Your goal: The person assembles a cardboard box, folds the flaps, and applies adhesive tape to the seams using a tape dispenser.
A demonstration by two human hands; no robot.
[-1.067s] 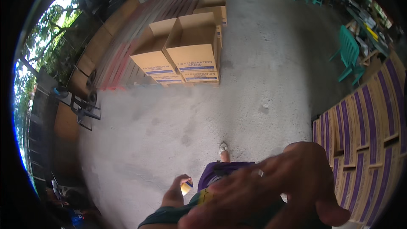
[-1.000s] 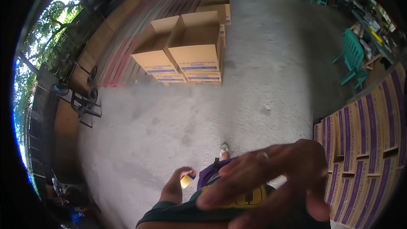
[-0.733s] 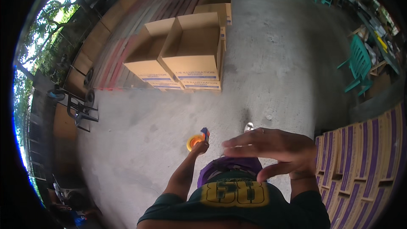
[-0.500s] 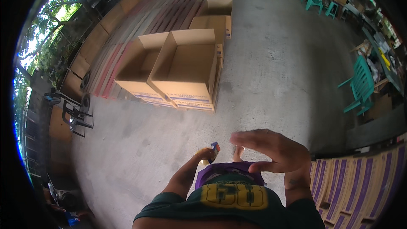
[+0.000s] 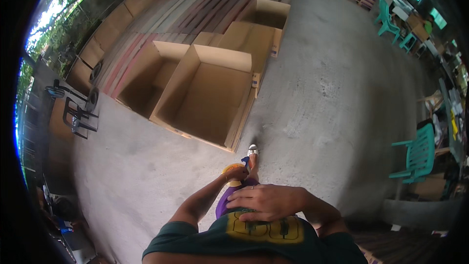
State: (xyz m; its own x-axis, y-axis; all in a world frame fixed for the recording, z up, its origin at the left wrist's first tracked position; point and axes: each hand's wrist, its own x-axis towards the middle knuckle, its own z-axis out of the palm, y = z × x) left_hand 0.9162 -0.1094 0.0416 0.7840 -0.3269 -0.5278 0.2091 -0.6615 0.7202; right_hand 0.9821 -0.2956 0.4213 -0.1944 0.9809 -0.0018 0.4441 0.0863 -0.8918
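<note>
Low in front of me, my left hand [image 5: 237, 173] is closed round what looks like a tape dispenser, with a yellow round part [image 5: 228, 167] and a blue end [image 5: 245, 160]. My right hand [image 5: 268, 201] lies across the front of my green shirt, fingers stretched out, with nothing seen in it. Ahead stand two open cardboard boxes side by side, the right box [image 5: 207, 102] nearer to me and the left box [image 5: 146, 85] beside it. Both look empty inside.
Behind them are a flat-topped carton [image 5: 246, 39] and another open box [image 5: 268, 14]. Slatted wooden pallets [image 5: 190, 7] cover the far left floor. A green plastic chair [image 5: 417, 154] stands by a cluttered bench at right. A black wheeled frame [image 5: 78, 117] is at left.
I have moved forward and the boxes are closer. My right hand has come down and left from its raised place to my shirt front. The left hand keeps its hold.
</note>
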